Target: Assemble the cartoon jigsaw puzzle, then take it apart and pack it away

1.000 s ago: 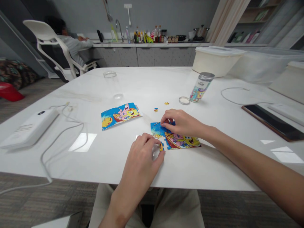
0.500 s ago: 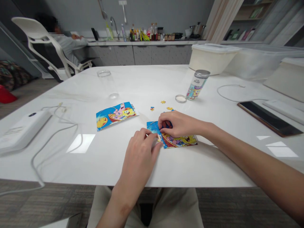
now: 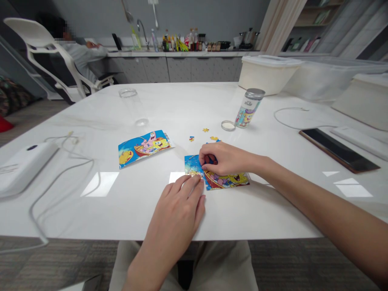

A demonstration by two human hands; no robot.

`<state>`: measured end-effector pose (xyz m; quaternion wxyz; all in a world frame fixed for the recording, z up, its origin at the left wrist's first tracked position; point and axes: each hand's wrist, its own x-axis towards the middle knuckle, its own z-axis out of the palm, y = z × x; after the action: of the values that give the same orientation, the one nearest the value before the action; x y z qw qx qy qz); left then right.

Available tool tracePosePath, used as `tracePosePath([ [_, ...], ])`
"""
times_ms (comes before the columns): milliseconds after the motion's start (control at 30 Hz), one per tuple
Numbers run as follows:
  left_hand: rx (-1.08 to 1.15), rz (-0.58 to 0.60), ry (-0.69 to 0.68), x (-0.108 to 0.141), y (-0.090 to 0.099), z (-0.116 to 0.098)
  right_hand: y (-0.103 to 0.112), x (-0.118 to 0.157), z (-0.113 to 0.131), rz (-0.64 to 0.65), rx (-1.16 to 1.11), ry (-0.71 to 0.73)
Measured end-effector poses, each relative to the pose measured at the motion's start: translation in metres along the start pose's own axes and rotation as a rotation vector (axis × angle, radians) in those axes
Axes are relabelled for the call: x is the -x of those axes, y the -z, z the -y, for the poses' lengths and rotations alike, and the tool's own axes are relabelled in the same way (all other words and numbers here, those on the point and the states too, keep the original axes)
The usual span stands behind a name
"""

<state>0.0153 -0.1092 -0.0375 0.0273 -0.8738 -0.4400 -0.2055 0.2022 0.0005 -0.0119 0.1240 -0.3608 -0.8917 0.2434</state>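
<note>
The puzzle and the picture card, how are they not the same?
The puzzle is partly covered by the right hand and left hand; the picture card is uncovered. The puzzle looks flat, while the picture card looks bent. The picture card slants more than the puzzle. Both show pink and yellow cartoon characters on blue.

With the puzzle (image 3: 222, 182) on the table (image 3: 182, 105) as clock centre, a picture sheet (image 3: 144, 148) is parked at 10, loose pieces (image 3: 206, 130) are scattered from 11 to 12, a canister (image 3: 248, 109) is stood at 1, a phone (image 3: 338, 149) is laid near 3.
</note>
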Motion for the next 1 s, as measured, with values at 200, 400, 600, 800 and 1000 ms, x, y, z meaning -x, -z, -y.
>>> tracePosePath([
  [200, 0.007, -0.002, -0.003, 0.0006, -0.0006, -0.0007, 0.0003, 0.0008, 0.0016, 0.004, 0.002, -0.007],
  [400, -0.004, -0.006, -0.018, 0.0005, -0.0005, -0.0001, 0.0011, 0.0006, 0.0028, 0.005, 0.008, -0.010],
  [600, -0.038, 0.032, -0.018, 0.0006, -0.0013, -0.0007, 0.0006, 0.0003, 0.0012, 0.001, 0.005, -0.003],
  [800, -0.032, 0.032, -0.021, 0.0011, -0.0006, -0.0004, 0.0000, -0.0002, 0.0008, 0.001, 0.009, -0.004],
  [1000, -0.022, -0.030, 0.132, 0.0043, -0.0047, -0.0005, 0.0002, 0.0005, -0.0001, -0.003, 0.007, 0.011],
])
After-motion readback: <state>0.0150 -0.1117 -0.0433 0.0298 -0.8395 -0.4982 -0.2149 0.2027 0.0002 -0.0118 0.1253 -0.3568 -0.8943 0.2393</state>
